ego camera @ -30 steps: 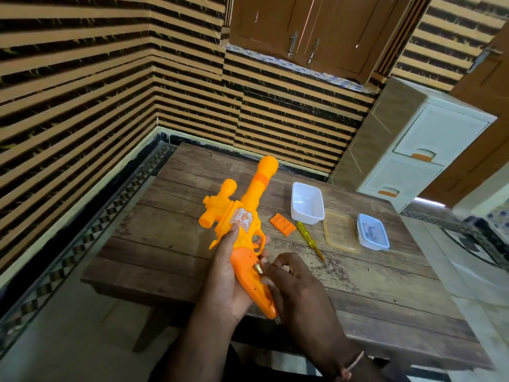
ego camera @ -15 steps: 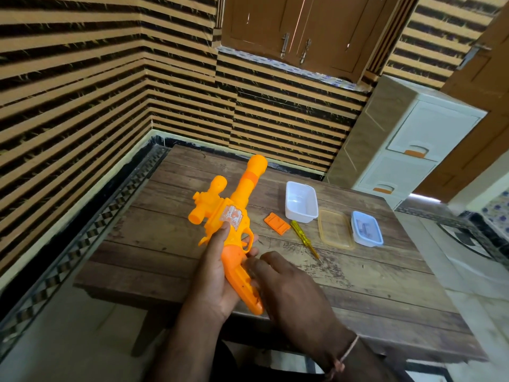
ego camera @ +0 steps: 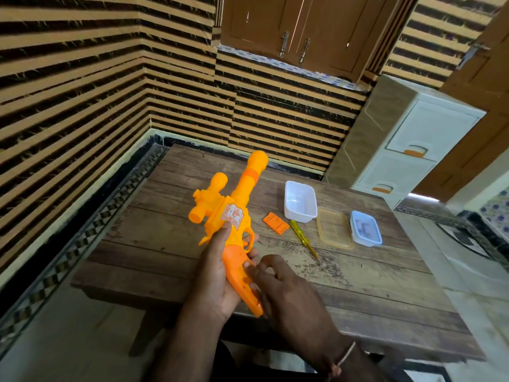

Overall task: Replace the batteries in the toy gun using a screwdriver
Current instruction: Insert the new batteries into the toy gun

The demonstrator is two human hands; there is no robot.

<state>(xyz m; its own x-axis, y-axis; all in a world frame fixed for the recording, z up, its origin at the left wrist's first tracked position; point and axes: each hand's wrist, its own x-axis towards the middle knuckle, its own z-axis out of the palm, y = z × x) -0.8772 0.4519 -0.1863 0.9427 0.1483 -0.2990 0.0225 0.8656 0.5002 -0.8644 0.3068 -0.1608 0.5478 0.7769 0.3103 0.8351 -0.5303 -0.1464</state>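
The orange toy gun (ego camera: pixel 238 213) is held tilted above the wooden table (ego camera: pixel 371 288), barrel pointing away from me. My left hand (ego camera: pixel 216 274) wraps its grip from the left, thumb up near the silver sticker. My right hand (ego camera: pixel 286 293) lies against the right side of the grip, its curled fingertips pressing on the handle; what is under them is hidden. The orange battery cover (ego camera: pixel 275 223) lies loose on the table. Beside it is the yellow screwdriver (ego camera: pixel 301 235), tip toward me.
A white tub (ego camera: pixel 300 201), a clear yellowish lid (ego camera: pixel 334 227) and a small blue-rimmed box (ego camera: pixel 365 228) sit in a row right of the gun. A white drawer unit (ego camera: pixel 407 150) stands beyond the table's far right corner. Striped walls close the left and back.
A metal battery end showed at the grip between my right fingers one second ago; it is now out of sight. My right hand has closed in against the handle.
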